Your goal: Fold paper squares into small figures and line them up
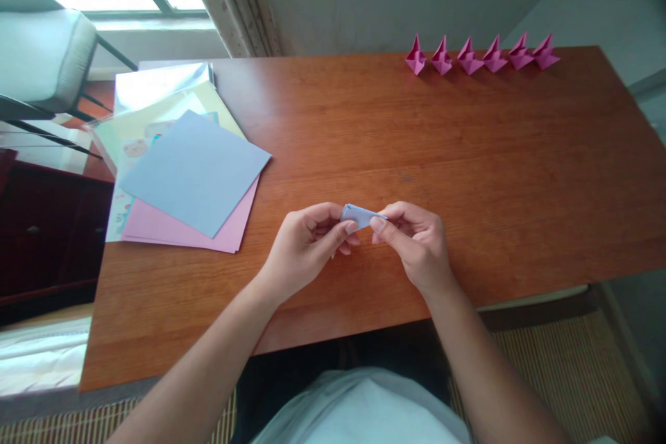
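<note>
A small piece of folded light-blue paper point(361, 216) is held between my two hands, above the front part of the wooden table. My left hand point(311, 243) pinches its wider left end, thumb on top. At its narrow right end, my right hand point(413, 239) grips it between thumb and fingers. Some fingertips are hidden behind the paper and the hands.
Several pink folded-paper figures point(470, 59) stand in a row along the back right edge of the wooden table point(333, 118). To the left, a blue sheet point(198, 173) lies over pink sheets point(182, 230) and plastic packets. A chair point(46, 48) is beyond.
</note>
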Motion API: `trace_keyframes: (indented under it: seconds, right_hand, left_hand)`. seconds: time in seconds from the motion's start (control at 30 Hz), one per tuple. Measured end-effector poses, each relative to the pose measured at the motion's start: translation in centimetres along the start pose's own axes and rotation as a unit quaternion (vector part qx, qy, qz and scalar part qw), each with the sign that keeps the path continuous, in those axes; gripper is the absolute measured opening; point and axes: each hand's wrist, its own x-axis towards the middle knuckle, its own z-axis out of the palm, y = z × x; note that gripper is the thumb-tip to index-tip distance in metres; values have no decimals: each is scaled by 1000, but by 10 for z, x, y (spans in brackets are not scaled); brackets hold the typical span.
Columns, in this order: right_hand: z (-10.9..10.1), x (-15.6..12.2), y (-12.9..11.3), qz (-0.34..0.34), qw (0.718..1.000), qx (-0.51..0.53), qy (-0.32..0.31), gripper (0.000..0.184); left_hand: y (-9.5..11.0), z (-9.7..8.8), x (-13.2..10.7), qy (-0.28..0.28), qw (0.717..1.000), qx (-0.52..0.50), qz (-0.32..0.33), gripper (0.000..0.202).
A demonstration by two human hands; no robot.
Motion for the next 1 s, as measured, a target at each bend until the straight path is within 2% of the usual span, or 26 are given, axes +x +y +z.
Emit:
trace_keyframes:
  seconds: [0.23, 0.47, 0.7, 0.87, 1.0]
  right_hand:
    - [1, 0, -6, -8, 1000, -24, -1, 23]
    - [-2, -2, -5, -14, 998, -57, 27, 29]
    - [2, 1, -8, -19, 995, -94, -32, 28]
    - [0, -1, -7, -41, 989, -130, -50, 32]
    - [-3, -3, -8, -76, 985, -138, -66, 33]
  left_hand:
    - [1, 1, 2, 6, 1000, -14, -9, 20]
    - [3, 2, 1, -6, 1000, -6, -22, 22]
    - [5, 1, 2, -13, 999, -14, -31, 26]
    - [7, 1, 1, -54, 998, -15, -26, 23]
    - [4, -2, -1, -79, 996, 38, -28, 27]
